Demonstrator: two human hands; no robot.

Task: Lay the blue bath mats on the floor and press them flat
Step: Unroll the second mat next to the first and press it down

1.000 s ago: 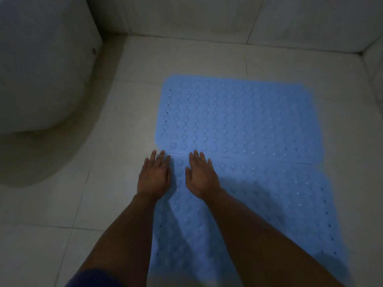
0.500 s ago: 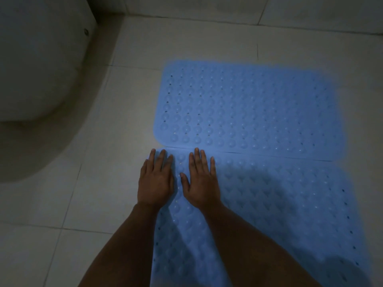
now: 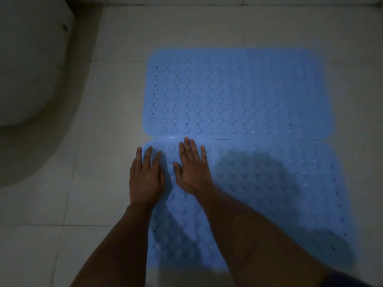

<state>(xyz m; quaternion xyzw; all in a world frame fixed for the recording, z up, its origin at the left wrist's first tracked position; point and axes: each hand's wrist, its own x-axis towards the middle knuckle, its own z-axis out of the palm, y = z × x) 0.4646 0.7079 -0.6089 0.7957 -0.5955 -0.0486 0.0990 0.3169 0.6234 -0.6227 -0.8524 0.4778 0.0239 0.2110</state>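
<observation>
Both hands, left hand (image 3: 146, 179) and right hand (image 3: 191, 168), are laid flat, nothing gripped, on the near mat (image 3: 269, 193); pushed forward, it could get shoved over the far mat (image 3: 238, 96).

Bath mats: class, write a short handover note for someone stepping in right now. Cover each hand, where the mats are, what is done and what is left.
Left hand: flat, fingers straight, on the near mat's left far corner, partly over its edge.
Right hand: flat on the near mat, fingertips at the seam.
Far mat: on the floor, edge to edge with the near one.
Done: both mats laid.
Left: press the rest of the near mat, probably rightward.
</observation>
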